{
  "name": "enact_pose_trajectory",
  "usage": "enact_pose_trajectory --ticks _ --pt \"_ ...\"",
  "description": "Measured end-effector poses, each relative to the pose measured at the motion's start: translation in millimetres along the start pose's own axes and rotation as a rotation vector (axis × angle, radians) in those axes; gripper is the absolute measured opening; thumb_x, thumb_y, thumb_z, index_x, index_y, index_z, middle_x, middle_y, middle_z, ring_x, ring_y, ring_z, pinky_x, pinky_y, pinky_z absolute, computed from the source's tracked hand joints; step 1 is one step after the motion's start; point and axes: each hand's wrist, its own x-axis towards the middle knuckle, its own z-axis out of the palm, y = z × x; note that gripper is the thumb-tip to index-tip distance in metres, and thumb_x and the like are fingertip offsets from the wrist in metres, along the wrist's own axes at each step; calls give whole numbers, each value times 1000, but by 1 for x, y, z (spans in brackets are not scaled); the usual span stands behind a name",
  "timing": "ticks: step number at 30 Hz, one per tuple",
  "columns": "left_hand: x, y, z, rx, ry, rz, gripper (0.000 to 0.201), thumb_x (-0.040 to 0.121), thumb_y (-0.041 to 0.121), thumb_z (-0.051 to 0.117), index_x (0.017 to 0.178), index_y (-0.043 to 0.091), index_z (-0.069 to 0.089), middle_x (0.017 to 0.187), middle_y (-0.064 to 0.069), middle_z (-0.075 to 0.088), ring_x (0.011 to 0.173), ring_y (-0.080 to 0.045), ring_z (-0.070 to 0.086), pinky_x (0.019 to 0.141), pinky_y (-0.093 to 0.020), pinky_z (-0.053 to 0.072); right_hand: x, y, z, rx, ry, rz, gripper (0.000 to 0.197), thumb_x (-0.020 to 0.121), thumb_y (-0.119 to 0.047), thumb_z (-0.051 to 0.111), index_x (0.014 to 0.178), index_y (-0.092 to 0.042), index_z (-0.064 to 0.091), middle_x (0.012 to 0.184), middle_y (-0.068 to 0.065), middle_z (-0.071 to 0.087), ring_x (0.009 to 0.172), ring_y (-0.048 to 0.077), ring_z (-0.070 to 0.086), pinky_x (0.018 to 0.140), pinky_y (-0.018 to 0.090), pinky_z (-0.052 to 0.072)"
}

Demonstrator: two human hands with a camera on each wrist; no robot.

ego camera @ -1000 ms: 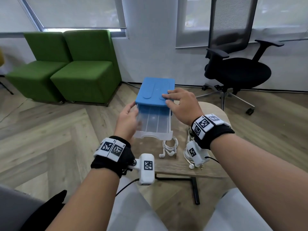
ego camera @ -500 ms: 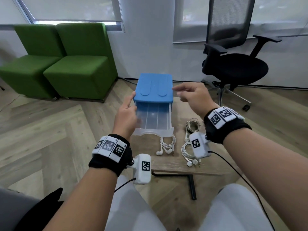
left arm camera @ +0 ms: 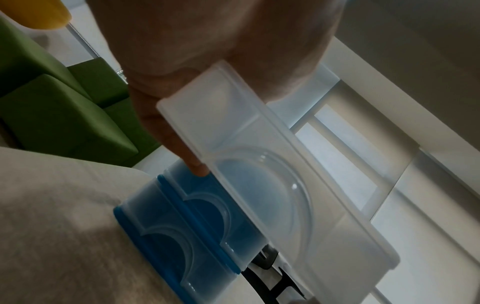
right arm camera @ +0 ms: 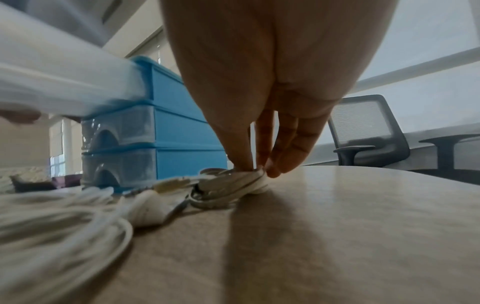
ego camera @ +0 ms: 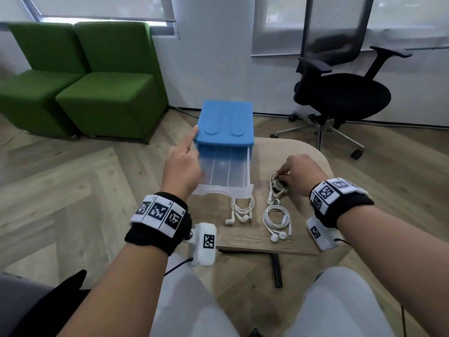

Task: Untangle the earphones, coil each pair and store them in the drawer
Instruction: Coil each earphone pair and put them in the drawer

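A blue drawer cabinet [ego camera: 224,122] stands on the small wooden table [ego camera: 308,161] with its clear top drawer [ego camera: 227,171] pulled out and nothing in it. My left hand [ego camera: 187,154] holds the drawer's left side, its index finger [left arm camera: 197,168] stretched against the blue cabinet [left arm camera: 207,216]. My right hand [ego camera: 286,175] pinches a cream coil of earphones [ego camera: 278,186] that lies on the table; the fingertips [right arm camera: 246,162] grip the coil [right arm camera: 239,182]. Two white coiled pairs lie nearer me, one [ego camera: 240,210] under the drawer front, the other [ego camera: 277,221] to its right.
A black office chair [ego camera: 340,93] stands behind the table on the right. Two green seats [ego camera: 109,93] are at the back left. The cabinet has two lower drawers [right arm camera: 116,131], both pushed in. My knees are just under the table's near edge.
My right hand left the top of the blue cabinet and came down to the right onto the cream coil. My left hand stayed at the drawer's left side.
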Motion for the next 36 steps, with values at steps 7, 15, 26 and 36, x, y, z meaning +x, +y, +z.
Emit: enact_pose_trajectory --ticks 7,15,26,36 --pt "1 2 -3 -29 31 -37 55 101 14 38 133 51 62 96 6 68 66 -23 51 72 -48 59 -4 -15 4 -173 5 -16 24 86 -1 63 94 -17 80 86 14 65 84 39 67 69 34 50" --pt "2 3 -5 -29 34 -26 53 103 11 39 136 45 62 85 1 64 53 -12 34 62 -41 44 -9 -18 -4 -120 21 20 14 90 -5 63 102 -10 68 108 14 68 101 35 63 82 37 50" --pt "0 5 -4 -16 20 -47 54 103 14 37 139 49 58 49 17 44 46 -10 31 60 -37 43 -22 -68 -104 10 371 -303 7 95 -7 60 95 -7 67 95 12 66 91 33 59 83 47 50" --pt "3 6 -4 -55 -6 -50 57 99 10 37 136 46 61 49 13 45 40 -9 37 53 -32 43 -35 -141 -116 110 456 -522 9 93 -4 63 95 -9 69 85 -2 58 79 18 52 73 24 33"
